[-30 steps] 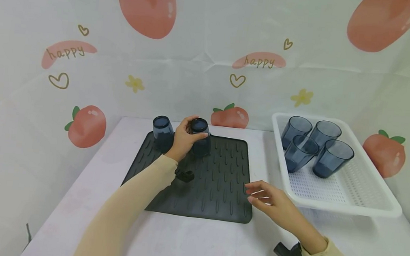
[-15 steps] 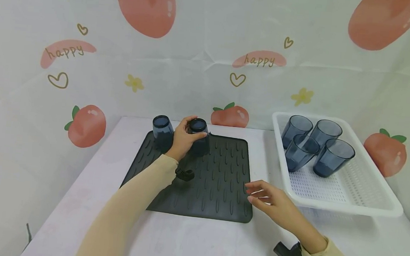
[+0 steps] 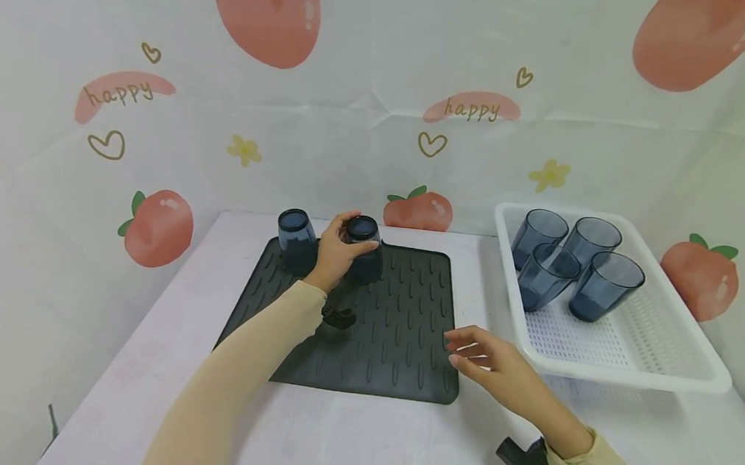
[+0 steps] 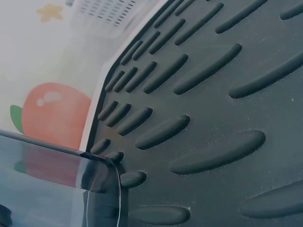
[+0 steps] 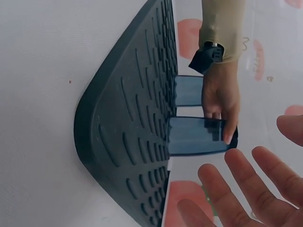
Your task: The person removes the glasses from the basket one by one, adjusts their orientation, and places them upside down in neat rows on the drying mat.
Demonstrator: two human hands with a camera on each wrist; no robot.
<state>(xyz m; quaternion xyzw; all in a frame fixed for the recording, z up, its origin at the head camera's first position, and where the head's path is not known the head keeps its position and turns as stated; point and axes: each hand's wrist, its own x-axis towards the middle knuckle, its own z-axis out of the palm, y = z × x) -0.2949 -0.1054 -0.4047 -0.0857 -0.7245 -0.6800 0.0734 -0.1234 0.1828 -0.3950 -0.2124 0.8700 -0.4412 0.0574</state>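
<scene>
Left-hand grip (image 3: 333, 256) is holding an upturned blue tumbler (image 3: 368, 267) near its base, seemingly to keep its mouth flat on the black ribbed mat (image 3: 404, 331), just beside a second tumbler (image 3: 295, 239). The right-hand grip (image 3: 492, 365) is hanging loosely spread, holding nothing, near the mat's right edge.

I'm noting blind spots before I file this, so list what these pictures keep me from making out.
Head view: the black mat's near left corner, behind the left sleeve.
Head view: part of the held glass, behind the left hand.
Head view: the back right glass's base, behind the front glasses.
Right wrist view: part of the right hand, cut off by the picture's edges.
</scene>
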